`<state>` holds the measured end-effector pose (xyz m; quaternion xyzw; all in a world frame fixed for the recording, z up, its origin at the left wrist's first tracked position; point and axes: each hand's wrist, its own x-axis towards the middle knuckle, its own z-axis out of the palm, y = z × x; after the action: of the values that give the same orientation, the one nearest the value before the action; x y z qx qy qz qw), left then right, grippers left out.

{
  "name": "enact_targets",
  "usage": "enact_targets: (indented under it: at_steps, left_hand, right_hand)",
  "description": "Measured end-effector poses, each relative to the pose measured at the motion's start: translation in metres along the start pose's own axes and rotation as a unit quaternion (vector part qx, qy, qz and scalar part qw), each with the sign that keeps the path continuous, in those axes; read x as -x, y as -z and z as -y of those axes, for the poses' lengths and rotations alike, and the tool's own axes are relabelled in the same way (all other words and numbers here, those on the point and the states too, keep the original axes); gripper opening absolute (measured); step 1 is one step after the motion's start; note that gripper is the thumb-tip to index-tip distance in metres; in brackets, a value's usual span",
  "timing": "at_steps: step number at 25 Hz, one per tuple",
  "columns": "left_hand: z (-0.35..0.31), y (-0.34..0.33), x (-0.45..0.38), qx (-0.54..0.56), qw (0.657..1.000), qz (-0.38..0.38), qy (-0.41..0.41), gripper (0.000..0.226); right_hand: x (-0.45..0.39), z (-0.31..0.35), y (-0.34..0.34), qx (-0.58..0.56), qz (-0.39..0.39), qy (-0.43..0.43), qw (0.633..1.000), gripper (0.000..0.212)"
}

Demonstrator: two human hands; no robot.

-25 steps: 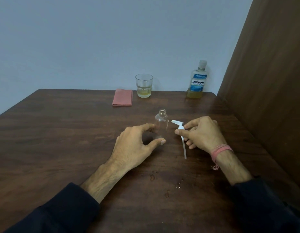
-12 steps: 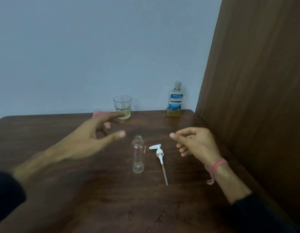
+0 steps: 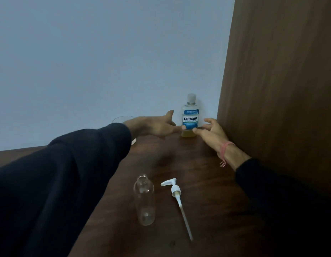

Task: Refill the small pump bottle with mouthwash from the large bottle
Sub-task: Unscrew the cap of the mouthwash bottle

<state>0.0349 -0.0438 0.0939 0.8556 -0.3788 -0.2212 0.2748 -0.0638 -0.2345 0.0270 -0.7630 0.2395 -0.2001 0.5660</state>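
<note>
The large mouthwash bottle [image 3: 189,115], capped, with a blue label and a little yellow liquid at its base, stands upright at the table's far right corner. My left hand [image 3: 157,125] reaches toward it from the left, fingers spread, a fingertip at the label's edge. My right hand [image 3: 209,131] comes in from the right, fingers loosely curved close to the bottle's lower part; neither hand holds it. The small clear bottle [image 3: 144,201] stands uncapped near the table's middle. Its white pump head [image 3: 176,193] with a long tube lies flat just to its right.
The dark wooden table [image 3: 198,164] meets a pale wall behind and a wooden panel [image 3: 281,89] close on the right. A drinking glass [image 3: 122,118] stands at the back, mostly hidden behind my left forearm.
Both hands have left the small bottle and pump and stretched forward to either side of the mouthwash bottle. The view has tilted up and forward.
</note>
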Motion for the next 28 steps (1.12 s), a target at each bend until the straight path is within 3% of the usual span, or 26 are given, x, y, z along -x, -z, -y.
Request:
enact_targets:
  at_steps: [4,9,13,19,24,28]
  left_hand:
    - [-0.009,0.006,-0.037,0.02,0.999,-0.026,0.01,0.09]
    - [-0.007,0.006,-0.046,0.026,1.0,-0.012,0.005,0.072]
    - [-0.003,0.005,-0.018,0.004,1.0,-0.012,-0.013,0.047]
    - [-0.037,-0.001,0.06,-0.041,0.997,0.056,-0.044,0.049]
    - [-0.08,-0.005,0.115,-0.031,0.989,0.01,-0.147,0.049]
    - [-0.099,-0.022,0.122,-0.11,0.97,-0.007,-0.216,0.034]
  right_hand:
    - [-0.036,0.002,-0.002,0.001,0.035,0.034,0.999,0.086]
    - [-0.046,-0.003,-0.008,-0.041,0.097,0.063,0.992,0.045]
    - [-0.008,-0.012,0.006,-0.054,0.122,0.081,0.988,0.043]
    - [0.079,-0.027,0.035,-0.068,0.153,0.113,0.979,0.05]
    - [0.146,-0.037,0.053,-0.059,0.176,0.119,0.975,0.056]
    - [0.169,-0.035,0.065,-0.033,0.187,0.124,0.974,0.05]
